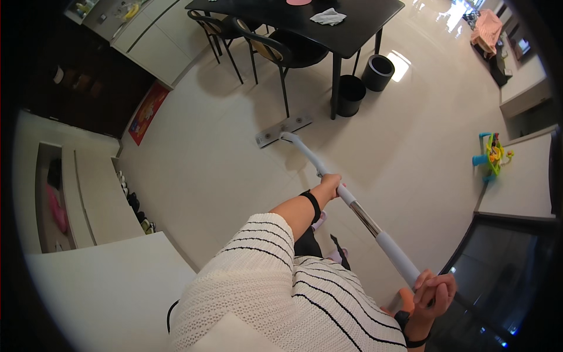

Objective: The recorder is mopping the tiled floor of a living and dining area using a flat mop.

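A flat mop with a pale grey and steel handle (367, 218) slants across the view. My left hand (330, 184) wraps around its lower shaft, a black band just behind the wrist. At the upper end, my right hand (434, 291) is closed over the grip. The wide rectangular mop head (283, 130) lies flat on the glossy tiled floor (220, 163), right by the front leg of a black chair (286, 55). The underside of the mop head is hidden.
A black table (365, 26) holds a crumpled white cloth (328, 17). Two black bins (350, 97) (378, 72) stand by its leg. Shoes (134, 202) line the left cabinet. A red doormat (148, 113) lies at the door; a colourful toy (493, 155) stands right.
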`<state>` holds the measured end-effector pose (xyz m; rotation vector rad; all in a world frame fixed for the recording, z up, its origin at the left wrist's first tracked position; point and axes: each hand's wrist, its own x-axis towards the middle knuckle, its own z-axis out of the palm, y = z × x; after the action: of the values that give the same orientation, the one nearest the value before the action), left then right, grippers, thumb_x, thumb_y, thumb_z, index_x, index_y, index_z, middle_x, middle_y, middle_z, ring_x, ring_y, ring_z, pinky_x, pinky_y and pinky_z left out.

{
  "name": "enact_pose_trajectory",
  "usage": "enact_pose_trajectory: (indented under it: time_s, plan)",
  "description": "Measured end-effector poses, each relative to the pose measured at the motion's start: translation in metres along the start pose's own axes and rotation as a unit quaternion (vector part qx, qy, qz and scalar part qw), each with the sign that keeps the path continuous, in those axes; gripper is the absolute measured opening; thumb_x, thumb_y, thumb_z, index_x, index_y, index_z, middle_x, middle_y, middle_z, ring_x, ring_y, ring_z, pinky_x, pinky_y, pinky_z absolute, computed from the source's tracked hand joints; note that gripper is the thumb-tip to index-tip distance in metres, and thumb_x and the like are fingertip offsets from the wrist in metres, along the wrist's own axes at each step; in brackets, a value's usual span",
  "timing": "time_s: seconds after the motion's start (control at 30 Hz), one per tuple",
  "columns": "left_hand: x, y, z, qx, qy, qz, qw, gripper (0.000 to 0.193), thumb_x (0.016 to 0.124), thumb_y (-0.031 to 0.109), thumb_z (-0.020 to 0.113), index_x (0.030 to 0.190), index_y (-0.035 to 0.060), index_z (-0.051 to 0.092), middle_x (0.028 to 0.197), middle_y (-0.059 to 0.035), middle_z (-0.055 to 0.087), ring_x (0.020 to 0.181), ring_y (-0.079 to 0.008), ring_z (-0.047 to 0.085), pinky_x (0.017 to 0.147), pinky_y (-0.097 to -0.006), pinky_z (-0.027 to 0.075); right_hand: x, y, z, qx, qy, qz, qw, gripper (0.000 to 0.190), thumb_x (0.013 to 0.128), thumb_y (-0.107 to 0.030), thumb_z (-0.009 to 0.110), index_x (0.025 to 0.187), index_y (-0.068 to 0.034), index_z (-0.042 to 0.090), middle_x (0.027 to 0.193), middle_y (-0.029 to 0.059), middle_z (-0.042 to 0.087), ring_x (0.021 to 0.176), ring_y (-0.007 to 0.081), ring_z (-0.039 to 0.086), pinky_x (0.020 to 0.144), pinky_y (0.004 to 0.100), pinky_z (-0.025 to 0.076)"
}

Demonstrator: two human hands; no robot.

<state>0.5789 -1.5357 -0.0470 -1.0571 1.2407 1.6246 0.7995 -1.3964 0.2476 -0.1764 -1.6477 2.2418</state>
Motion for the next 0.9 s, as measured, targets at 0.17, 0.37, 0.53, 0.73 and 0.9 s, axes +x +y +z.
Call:
enact_pose_trajectory:
  time_s: [0.17,0.37,0.53,0.73,0.9]
  plan:
    - [0.008,-0.038,-0.006,0.062,0.033,-0.054,0.996,0.035,0.072,0.007,0.039,0.105,0.0030,0.027,0.086,-0.0105,0.043,0.057,-0.0187,0.051,0.047,-0.0340,0.045,-0.049,0.002,-0.013,-0.186,0.090,0.212,0.955,0.032,0.070,-0.005,0.044,0.099,0.006,0.037,0.082,0.0137,0.047,0.053,0.0122,0.047,0.053,0.0275,0.042]
    - [0.041,-0.108,-0.041,0.086,0.094,-0.040,0.991,0.034,0.071,0.008,0.041,0.103,0.0028,0.029,0.082,-0.0122,0.046,0.049,-0.0237,0.050,0.041,-0.0329,0.045,-0.134,0.034,-0.043,-0.007,0.075,0.584,0.808,0.051,0.070,-0.003,0.044,0.116,0.000,0.023,0.085,0.0120,0.046,0.052,0.0085,0.039,0.039,0.0183,0.032]
    - [0.030,-0.186,-0.056,0.207,0.059,0.005,0.977,0.024,0.073,0.016,0.035,0.090,-0.0015,0.033,0.061,-0.0125,0.051,0.046,-0.0240,0.051,0.040,-0.0374,0.043,-0.195,0.010,-0.039,-0.028,0.132,0.597,0.791,0.051,0.068,-0.002,0.047,0.114,0.000,0.027,0.077,0.0110,0.049,0.044,0.0068,0.036,0.037,0.0164,0.028]
    - [-0.105,-0.268,0.015,0.145,-0.006,-0.135,0.980,0.041,0.068,0.008,0.042,0.103,0.0019,0.020,0.084,-0.0145,0.046,0.057,-0.0231,0.054,0.045,-0.0394,0.046,-0.223,-0.117,-0.067,-0.176,0.154,0.573,0.785,0.044,0.073,-0.013,0.048,0.112,0.001,0.033,0.066,0.0043,0.049,0.035,0.0023,0.028,0.033,0.0151,0.021]
    - [-0.058,-0.231,0.001,0.116,0.001,-0.074,0.991,0.041,0.069,0.010,0.043,0.102,0.0005,0.021,0.085,-0.0146,0.046,0.056,-0.0224,0.054,0.045,-0.0388,0.046,-0.203,-0.073,-0.061,-0.108,0.153,0.558,0.808,0.052,0.062,-0.003,0.051,0.111,0.002,0.033,0.067,0.0108,0.051,0.037,0.0054,0.033,0.033,0.0159,0.025]
